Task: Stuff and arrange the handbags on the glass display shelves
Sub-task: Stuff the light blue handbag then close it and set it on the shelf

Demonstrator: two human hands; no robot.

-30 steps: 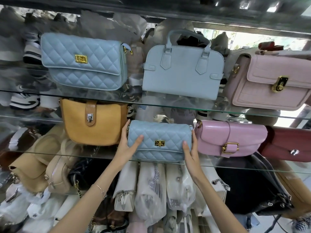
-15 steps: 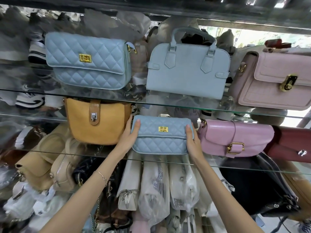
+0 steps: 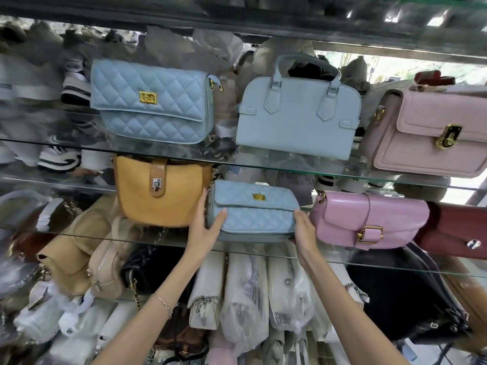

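Tight spot, this one; the small quilted bag (image 3: 253, 210) sat on the middle glass shelf (image 3: 87, 232), hemmed in by the mustard bag (image 3: 160, 191) just on its left and the glossy pink bag (image 3: 369, 219) near its right, with a dark red bag (image 3: 458, 230) further right. The left hand (image 3: 204, 227) clasped the bag's left end, thumb laid across the front, fingers straight up the side, squeezed in beside the mustard bag; the right hand (image 3: 304, 230) lay flat against the right end, fingers pressed together, in the narrow gap before the pink bag. Soft pale-blue diamond stitching, a gold clasp on the flap, a boxy shape, top leaning back; the upper glass shelf (image 3: 79, 146) ran close overhead, carrying a larger quilted blue bag (image 3: 152, 101), a smooth pale-blue handbag (image 3: 297, 114) with two handles and a pale pink flap bag (image 3: 432, 133). The bag's base sat near the shelf's front edge; below, plastic-wrapped bags (image 3: 245, 299) stood packed upright.
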